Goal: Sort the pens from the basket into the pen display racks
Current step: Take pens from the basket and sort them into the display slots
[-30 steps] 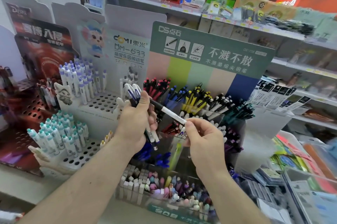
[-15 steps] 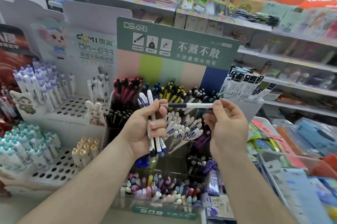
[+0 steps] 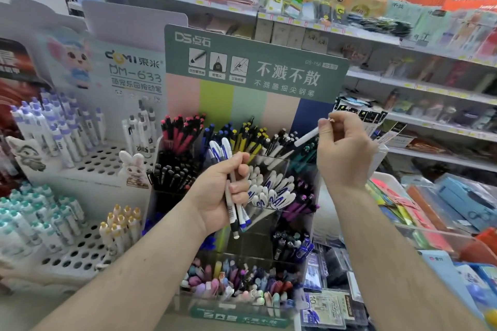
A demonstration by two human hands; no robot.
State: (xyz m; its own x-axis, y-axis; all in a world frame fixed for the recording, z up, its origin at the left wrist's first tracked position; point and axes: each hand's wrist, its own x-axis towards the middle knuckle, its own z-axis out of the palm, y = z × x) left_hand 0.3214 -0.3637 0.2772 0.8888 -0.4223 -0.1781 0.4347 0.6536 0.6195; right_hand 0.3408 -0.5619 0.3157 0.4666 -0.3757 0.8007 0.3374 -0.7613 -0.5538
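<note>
A bundle of pens [image 3: 233, 190] was gripped in the left hand [image 3: 217, 193], fingers curled round the barrels, in front of the tiered pen rack [image 3: 252, 72] with the green header card. White-and-blue caps were seen projecting above the fist, and the lower ends of the barrels below it. The grip of this hand was clenched on the bundle.

A single white pen [image 3: 306, 138] was pinched in the right hand [image 3: 344, 147], raised to the right of the rack at the level of its upper tier. The pen was tilted, its upper end pinched between thumb and fingertips and its lower end pointed down-left toward the black and white pens [image 3: 279, 142] standing in the top row. Whether it touched them could not be told.

In the rack, red-capped pens [image 3: 183, 131], blue ones and yellow ones [image 3: 250, 137] were stood in the top row, with white-and-blue pens [image 3: 271, 190] lower down, just right of the left hand, and pastel ones [image 3: 228, 279] in the bottom compartment.

To the left, a white perforated stand [image 3: 88, 161] was set with purple-capped pens [image 3: 53, 126], and teal-capped pens [image 3: 32, 215] were held on a lower tier. Store shelves [image 3: 419, 80] with blurred goods were seen behind and to the right.
</note>
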